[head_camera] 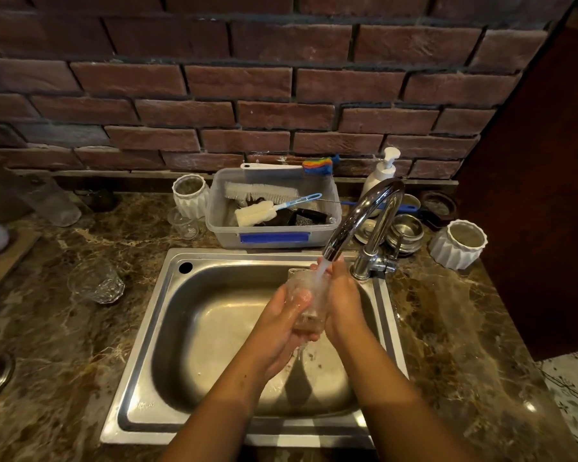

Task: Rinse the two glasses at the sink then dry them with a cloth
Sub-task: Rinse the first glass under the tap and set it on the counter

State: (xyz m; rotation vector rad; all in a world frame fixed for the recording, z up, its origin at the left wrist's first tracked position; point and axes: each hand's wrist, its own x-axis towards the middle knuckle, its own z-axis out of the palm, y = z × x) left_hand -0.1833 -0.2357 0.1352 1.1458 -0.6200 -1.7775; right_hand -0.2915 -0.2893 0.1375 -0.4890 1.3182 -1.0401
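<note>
The glass (309, 295) is held over the sink (214, 328), tilted with its mouth up toward the tap (357, 215), and the water (321, 271) falls onto its upper right side. Both hands hold it. The left hand (282, 323) has its grip curled under and round the base, and the right hand (342, 300) has its grip wrapped against the right wall near the rim.

To rinse well, I would turn the glass slowly so the stream reaches inside and all round. The base should stay cupped, since wet glass is slippery, and low in the basin, so a slip would be short. The rim sits close to the metal spout, and a knock there could chip it.

The other glass (95, 281) stands on the worktop (80, 345), well to the left of the sink. No cloth shows in this view.

The worktop is dark, veined stone, with a brick wall (247, 78) behind it. At the back stand a plastic tub (274, 236) of brushes (261, 191), a soap bottle (381, 171), steel bowls (406, 233) and 2 white ribbed cups (191, 195).
</note>
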